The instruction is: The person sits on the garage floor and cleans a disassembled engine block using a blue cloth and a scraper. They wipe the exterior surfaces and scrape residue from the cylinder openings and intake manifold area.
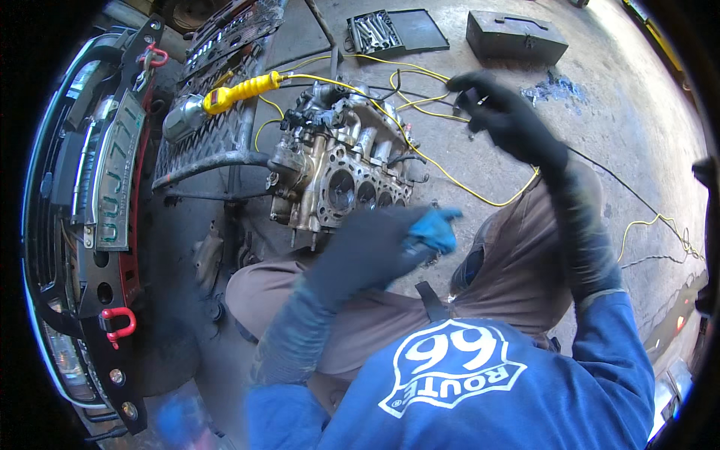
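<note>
Cylinder head (341,176) — grimy, bores showing — lies on the concrete floor (615,112) just ahead of the person's knees, yellow cable (450,176) looping around it. The gloved left hand (371,251) is closed on a blue rag (433,229) just in front of it. The gloved right hand (502,112) is raised beyond it, fingers curled; whether it holds anything I cannot tell. A socket case (394,31) lies behind.
</note>
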A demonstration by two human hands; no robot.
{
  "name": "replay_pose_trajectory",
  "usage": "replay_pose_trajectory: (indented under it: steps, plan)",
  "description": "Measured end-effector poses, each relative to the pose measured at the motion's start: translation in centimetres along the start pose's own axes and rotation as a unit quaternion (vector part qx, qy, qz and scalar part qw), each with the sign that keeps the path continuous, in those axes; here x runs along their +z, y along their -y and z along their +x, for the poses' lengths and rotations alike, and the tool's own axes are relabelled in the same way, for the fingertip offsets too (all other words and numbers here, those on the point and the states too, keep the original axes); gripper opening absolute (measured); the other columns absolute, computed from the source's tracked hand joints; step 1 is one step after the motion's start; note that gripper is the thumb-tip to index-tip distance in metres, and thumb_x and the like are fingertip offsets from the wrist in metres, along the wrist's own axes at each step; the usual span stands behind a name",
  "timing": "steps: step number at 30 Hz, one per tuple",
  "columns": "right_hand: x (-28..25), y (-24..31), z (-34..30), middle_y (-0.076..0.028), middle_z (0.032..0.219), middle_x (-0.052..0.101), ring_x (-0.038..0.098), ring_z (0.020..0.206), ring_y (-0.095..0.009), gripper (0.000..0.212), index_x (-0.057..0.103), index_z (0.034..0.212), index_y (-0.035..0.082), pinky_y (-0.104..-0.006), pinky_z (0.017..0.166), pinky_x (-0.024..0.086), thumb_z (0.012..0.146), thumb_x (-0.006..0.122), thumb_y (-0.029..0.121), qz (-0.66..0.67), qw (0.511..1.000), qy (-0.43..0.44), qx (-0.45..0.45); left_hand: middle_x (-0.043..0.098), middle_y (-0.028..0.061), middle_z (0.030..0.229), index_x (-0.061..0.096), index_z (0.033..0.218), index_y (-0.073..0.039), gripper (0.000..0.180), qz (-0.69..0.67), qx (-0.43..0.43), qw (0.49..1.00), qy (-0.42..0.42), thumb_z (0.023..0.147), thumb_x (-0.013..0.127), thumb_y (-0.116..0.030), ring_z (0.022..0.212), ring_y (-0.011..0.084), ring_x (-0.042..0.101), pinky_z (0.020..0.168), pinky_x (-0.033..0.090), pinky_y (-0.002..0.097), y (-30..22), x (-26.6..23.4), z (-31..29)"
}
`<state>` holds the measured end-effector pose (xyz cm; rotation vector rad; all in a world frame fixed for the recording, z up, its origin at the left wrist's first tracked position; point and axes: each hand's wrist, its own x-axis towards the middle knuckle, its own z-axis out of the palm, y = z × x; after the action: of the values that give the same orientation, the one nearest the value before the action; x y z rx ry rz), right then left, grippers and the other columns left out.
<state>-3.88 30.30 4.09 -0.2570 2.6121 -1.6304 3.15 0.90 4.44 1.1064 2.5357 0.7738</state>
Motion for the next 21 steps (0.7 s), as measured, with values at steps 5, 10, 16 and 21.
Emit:
replay_pose_trajectory:
  steps: [5, 10, 16, 21]
  plan:
    - [10.2, -5.9, -0.5, -0.023, 0.107, 0.07, 0.07, 0.088, -0.041, 0.052, 0.047, 0.147, 0.014, -0.0506, 0.08, 0.054, 0.096, 0.057, 0.016, -0.194, 0.976, 0.095, 0.006, 0.074, 0.0084, 0.103, 0.067, 0.121, 0.004, 0.032, -0.106, -0.232, 0.862, -0.438, 0.097, 0.07, -0.018, 0.086, 0.0148, 0.068, 0.078, 0.055, 0.0327, 5.9, -5.0, -3.8]
    - [14.4, -7.0, -0.5, -0.023, 0.098, 0.073, 0.072, 0.088, -0.043, 0.048, 0.057, 0.138, 0.012, -0.054, 0.077, 0.055, 0.091, 0.06, 0.018, -0.203, 0.967, 0.139, -0.073, 0.072, 0.0128, 0.113, 0.062, 0.129, 0.007, 0.035, -0.067, -0.187, 0.844, -0.498, 0.103, 0.062, -0.018, 0.098, 0.0177, 0.067, 0.086, 0.053, 0.0355, 11.2, -7.6, -5.9]
    - [15.9, -7.7, 1.7, -0.024, 0.112, 0.07, 0.069, 0.101, -0.042, 0.045, 0.057, 0.139, 0.01, -0.0525, 0.087, 0.054, 0.095, 0.059, 0.02, -0.172, 0.966, 0.191, -0.03, 0.069, 0.0274, 0.123, 0.058, 0.138, 0.003, 0.047, 0.18, -0.281, 0.905, -0.264, 0.102, 0.061, -0.027, 0.113, 0.0414, 0.068, 0.094, 0.053, 0.0458, 13.0, -5.2, -3.2]
    - [16.6, -10.1, 3.0, -0.024, 0.102, 0.073, 0.07, 0.095, -0.043, 0.033, 0.067, 0.122, 0.007, -0.0534, 0.087, 0.053, 0.094, 0.059, 0.023, -0.199, 0.966, 0.128, -0.101, 0.069, 0.0279, 0.123, 0.059, 0.138, 0.001, 0.054, 0.033, -0.331, 0.901, -0.278, 0.1, 0.064, -0.037, 0.119, 0.0431, 0.066, 0.097, 0.052, 0.0467, 11.6, -6.3, -2.2]
